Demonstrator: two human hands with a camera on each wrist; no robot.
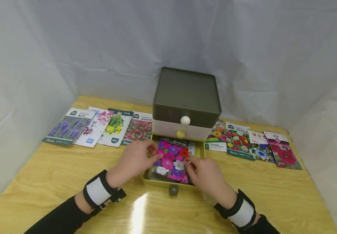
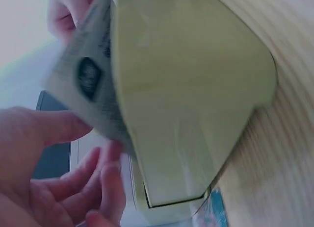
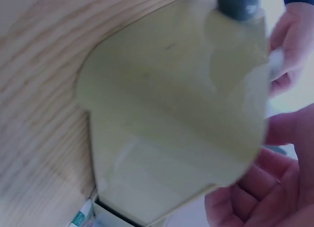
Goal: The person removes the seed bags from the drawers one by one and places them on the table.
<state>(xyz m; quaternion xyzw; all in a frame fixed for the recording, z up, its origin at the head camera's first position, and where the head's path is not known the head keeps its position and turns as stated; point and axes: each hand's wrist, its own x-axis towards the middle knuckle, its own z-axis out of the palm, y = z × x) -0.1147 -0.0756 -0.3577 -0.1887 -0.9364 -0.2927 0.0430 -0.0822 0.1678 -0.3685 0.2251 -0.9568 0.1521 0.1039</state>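
Note:
Over the pulled-out bottom drawer (image 1: 162,184), both hands hold a seed packet (image 1: 171,160) printed with pink, purple, red and white flowers. My left hand (image 1: 134,159) pinches its left edge between thumb and fingers. At the opposite edge, my right hand (image 1: 208,175) pinches it too. In the left wrist view, the back of the packet (image 2: 100,87) leans up past the drawer's yellowish side wall (image 2: 191,85). The right wrist view has the drawer wall (image 3: 171,114) hiding most of the packet. Another packet (image 1: 191,148) shows beneath it inside the drawer.
A dark-topped drawer box (image 1: 187,91) stands at the back, with a white knob (image 1: 185,120), a yellow knob (image 1: 181,134) and a dark knob (image 1: 173,190). Several seed packets lie left (image 1: 69,126) and right (image 1: 240,139) of it on the wooden table (image 1: 77,169).

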